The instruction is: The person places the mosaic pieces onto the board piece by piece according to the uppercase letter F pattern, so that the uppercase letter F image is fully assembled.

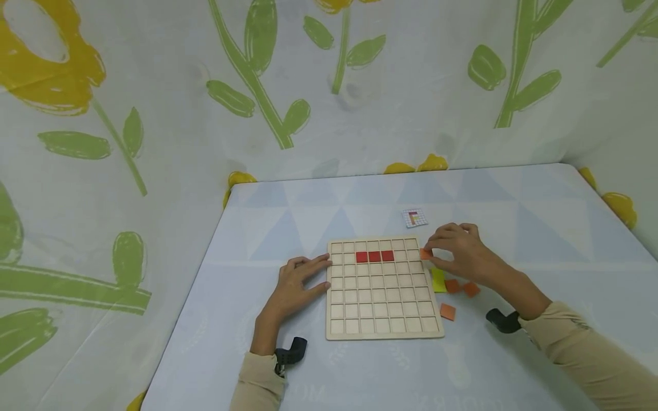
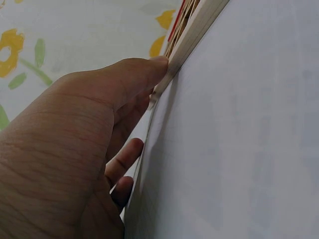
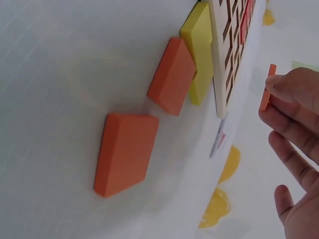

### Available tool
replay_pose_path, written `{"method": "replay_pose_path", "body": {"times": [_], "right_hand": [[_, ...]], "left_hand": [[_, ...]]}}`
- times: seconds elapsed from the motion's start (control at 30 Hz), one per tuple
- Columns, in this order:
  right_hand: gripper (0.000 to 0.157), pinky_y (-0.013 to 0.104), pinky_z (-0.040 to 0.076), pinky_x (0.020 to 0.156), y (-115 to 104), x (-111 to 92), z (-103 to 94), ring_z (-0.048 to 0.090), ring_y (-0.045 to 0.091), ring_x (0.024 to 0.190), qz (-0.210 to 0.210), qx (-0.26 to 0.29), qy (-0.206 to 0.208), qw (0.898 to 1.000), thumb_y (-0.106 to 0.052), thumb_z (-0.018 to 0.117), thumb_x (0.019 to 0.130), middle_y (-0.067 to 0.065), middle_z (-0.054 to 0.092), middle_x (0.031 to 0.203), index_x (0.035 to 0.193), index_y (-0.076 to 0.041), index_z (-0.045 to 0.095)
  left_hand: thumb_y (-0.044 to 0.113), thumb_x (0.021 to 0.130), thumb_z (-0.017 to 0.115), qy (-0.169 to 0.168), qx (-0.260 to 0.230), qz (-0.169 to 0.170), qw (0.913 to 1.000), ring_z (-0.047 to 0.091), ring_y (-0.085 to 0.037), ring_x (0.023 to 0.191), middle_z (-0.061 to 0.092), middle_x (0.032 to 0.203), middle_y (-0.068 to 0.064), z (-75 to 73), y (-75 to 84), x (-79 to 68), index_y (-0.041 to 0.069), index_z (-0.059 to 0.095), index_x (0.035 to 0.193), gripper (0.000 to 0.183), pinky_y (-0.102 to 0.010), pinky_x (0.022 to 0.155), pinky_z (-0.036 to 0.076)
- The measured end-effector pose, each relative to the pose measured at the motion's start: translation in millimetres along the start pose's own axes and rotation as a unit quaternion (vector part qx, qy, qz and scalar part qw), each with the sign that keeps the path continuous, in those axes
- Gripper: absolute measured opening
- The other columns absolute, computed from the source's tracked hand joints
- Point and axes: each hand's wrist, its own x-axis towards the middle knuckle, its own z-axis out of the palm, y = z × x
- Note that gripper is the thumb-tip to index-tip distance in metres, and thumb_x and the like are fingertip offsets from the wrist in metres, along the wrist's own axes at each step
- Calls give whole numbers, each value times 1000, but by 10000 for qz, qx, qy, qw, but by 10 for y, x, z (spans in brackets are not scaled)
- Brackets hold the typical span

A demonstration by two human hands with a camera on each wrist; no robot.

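A square wooden grid board [image 1: 381, 302] lies on the table, with three red tiles [image 1: 374, 256] side by side in its second row from the far edge. My left hand [image 1: 298, 285] touches the board's left edge with thumb and fingertips, the fingers fairly straight. In the left wrist view the thumb [image 2: 134, 74] rests against the wooden rim. My right hand [image 1: 462, 251] pinches an orange tile [image 3: 267, 88] between thumb and finger, at the board's right edge near the row of red tiles. The right hand's other fingers are spread apart.
Right of the board lie yellow tiles [image 1: 438, 281] and several loose orange tiles [image 1: 448, 311]. A small printed pattern card [image 1: 414, 217] lies beyond the board's far edge. The table [image 1: 288, 228] meets a flower-printed cloth backdrop [image 1: 169, 114] at its back and left.
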Motion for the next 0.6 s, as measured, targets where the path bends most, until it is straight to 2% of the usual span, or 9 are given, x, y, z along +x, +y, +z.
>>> {"method": "replay_pose_path", "body": {"times": [0.3, 0.6], "right_hand": [[23, 62, 27, 96, -89, 76, 91, 55, 28, 108, -388, 54, 174, 9991, -7, 87, 76, 2, 69, 99, 97, -10, 78], [27, 60, 31, 90, -166, 181, 194, 56, 27, 104, -1050, 23, 546, 9930, -7, 91, 70, 1, 70, 96, 93, -9, 78]], "left_hand": [[42, 95, 67, 105, -46, 67, 9999, 36, -25, 131, 44, 153, 14, -4, 20, -3, 29, 57, 144, 51, -50, 104, 23], [46, 95, 65, 92, 55, 32, 9999, 36, -23, 132, 43, 153, 17, 0, 4, -4, 31, 56, 145, 52, -50, 105, 23]]}}
